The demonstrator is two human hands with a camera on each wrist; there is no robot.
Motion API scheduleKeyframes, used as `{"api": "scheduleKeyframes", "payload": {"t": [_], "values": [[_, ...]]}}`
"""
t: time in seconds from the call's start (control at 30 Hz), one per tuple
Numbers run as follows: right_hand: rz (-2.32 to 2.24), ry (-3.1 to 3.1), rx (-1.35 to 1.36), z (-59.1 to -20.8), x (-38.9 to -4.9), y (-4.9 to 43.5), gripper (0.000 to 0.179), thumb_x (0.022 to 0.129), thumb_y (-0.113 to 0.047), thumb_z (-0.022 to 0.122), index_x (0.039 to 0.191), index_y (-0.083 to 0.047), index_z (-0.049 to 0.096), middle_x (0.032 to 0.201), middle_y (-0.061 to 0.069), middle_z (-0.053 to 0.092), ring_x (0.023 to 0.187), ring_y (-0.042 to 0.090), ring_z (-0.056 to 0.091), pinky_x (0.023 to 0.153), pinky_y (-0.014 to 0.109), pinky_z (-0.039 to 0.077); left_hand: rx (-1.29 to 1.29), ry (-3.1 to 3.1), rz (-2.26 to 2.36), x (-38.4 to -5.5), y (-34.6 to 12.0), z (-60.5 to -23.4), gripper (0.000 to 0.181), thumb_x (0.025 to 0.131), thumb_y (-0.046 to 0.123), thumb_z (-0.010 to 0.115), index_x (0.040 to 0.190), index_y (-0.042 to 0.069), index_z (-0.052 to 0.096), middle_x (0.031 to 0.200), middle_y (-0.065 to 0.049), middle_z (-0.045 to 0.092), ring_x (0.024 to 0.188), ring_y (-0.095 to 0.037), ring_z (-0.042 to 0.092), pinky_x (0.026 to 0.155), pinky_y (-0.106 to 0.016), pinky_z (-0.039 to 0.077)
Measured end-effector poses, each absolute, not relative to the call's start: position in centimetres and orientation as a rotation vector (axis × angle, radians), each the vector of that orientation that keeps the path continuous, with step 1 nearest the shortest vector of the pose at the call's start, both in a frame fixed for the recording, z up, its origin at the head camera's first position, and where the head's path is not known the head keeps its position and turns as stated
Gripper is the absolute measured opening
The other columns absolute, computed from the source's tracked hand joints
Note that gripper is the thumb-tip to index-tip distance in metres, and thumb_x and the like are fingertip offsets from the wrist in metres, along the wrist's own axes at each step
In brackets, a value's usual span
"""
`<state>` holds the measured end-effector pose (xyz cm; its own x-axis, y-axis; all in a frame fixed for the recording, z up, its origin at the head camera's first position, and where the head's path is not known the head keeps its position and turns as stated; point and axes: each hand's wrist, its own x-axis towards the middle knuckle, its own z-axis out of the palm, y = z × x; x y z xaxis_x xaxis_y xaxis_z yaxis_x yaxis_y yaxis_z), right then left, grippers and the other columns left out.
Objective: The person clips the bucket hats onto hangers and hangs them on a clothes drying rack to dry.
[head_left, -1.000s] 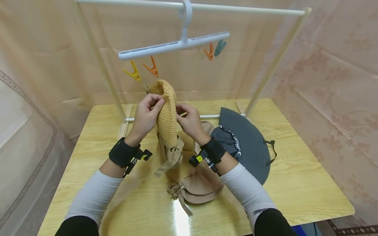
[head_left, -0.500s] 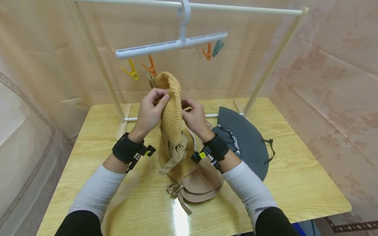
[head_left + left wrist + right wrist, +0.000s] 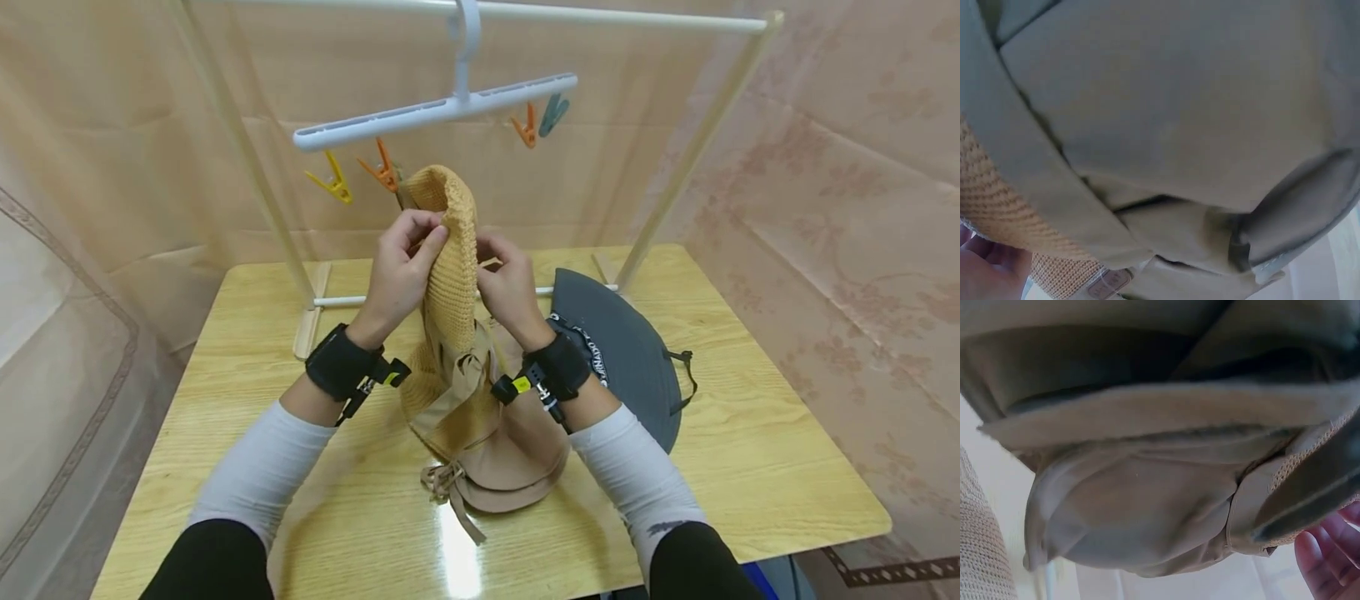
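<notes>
My left hand [image 3: 401, 271] pinches the brim of a yellow woven sun hat [image 3: 450, 275], thumb on the near side. On its other side, my right hand [image 3: 513, 287] grips the hat with bent fingers, partly hidden by the brim. The hat stands on edge, its beige ribbon bow [image 3: 468, 375] hanging below the hands. In the left wrist view, beige fabric [image 3: 1166, 112] fills most of the picture, with a small label [image 3: 1109, 284] beside the straw weave. Right-hand fingers [image 3: 1329, 550] appear at the right wrist view's lower right, close to woven edging.
A beige-brown hat [image 3: 517, 462] with a tie lies on the wooden table [image 3: 750, 467] beneath the hands. To its right is a dark grey hat [image 3: 637, 358] with a strap. Behind, a light blue hanger [image 3: 435, 110] with several clips hangs from a white rack [image 3: 622, 15].
Both hands have lifted the yellow hat upward and to the right, bringing its top close to the left orange clip. The other two hats stay on the table.
</notes>
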<state>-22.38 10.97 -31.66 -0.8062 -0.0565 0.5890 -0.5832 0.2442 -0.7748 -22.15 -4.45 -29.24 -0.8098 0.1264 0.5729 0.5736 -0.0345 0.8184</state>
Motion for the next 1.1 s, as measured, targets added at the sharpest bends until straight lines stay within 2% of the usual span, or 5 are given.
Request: {"api": "scheduleKeyframes", "payload": {"t": [0.27, 0.43, 0.53, 0.83, 1.1], "values": [[1.588, -2.102, 0.535, -31.9, -22.7, 12.0, 0.028, 0.087, -0.003, 0.067, 0.116, 0.000, 0.068, 0.096, 0.020, 0.069, 0.080, 0.011, 0.060, 0.066, 0.020, 0.052, -0.727, -1.879, -1.937, -22.8, -3.2, -29.9, 0.017, 0.099, 0.003, 0.051, 0.107, -0.012, 0.054, 0.111, -0.025, 0.063, 0.087, -0.005, 0.059, 0.074, -0.019, 0.048], [1.567, -2.130, 0.523, -32.3, -22.7, 12.3, 0.028, 0.090, -0.007, 0.067, 0.117, -0.002, 0.068, 0.099, 0.018, 0.069, 0.083, 0.015, 0.062, 0.067, 0.025, 0.053, -0.682, -1.829, -1.948, -23.1, -2.7, -30.6, 0.015, 0.099, 0.004, 0.052, 0.105, -0.010, 0.054, 0.092, -0.006, 0.061, 0.075, -0.005, 0.053, 0.067, -0.020, 0.043], [1.554, -2.154, 0.513, -32.3, -22.7, 12.5, 0.028, 0.090, -0.009, 0.066, 0.117, -0.003, 0.068, 0.101, 0.017, 0.069, 0.085, 0.019, 0.063, 0.069, 0.026, 0.053, -0.654, -1.808, -1.945, -23.2, -2.4, -30.9, 0.015, 0.099, 0.004, 0.053, 0.105, -0.009, 0.054, 0.089, -0.001, 0.059, 0.073, -0.005, 0.052, 0.065, -0.021, 0.042], [1.575, -2.201, 0.416, -32.2, -22.8, 13.7, 0.027, 0.087, -0.001, 0.060, 0.114, 0.000, 0.068, 0.094, 0.020, 0.067, 0.085, 0.019, 0.060, 0.070, 0.022, 0.050, -0.598, -1.786, -2.006, -23.8, -0.2, -31.1, 0.017, 0.099, 0.005, 0.054, 0.106, -0.010, 0.054, 0.090, -0.002, 0.058, 0.074, -0.003, 0.052, 0.067, -0.020, 0.042], [1.596, -2.209, 0.373, -32.6, -23.0, 14.4, 0.028, 0.085, 0.004, 0.057, 0.111, 0.001, 0.068, 0.092, 0.020, 0.066, 0.088, 0.024, 0.059, 0.082, 0.034, 0.048, -0.595, -1.802, -2.026, -24.2, 0.8, -31.4, 0.016, 0.098, 0.004, 0.054, 0.105, -0.010, 0.056, 0.087, -0.003, 0.058, 0.072, -0.004, 0.050, 0.066, -0.020, 0.040]]}}
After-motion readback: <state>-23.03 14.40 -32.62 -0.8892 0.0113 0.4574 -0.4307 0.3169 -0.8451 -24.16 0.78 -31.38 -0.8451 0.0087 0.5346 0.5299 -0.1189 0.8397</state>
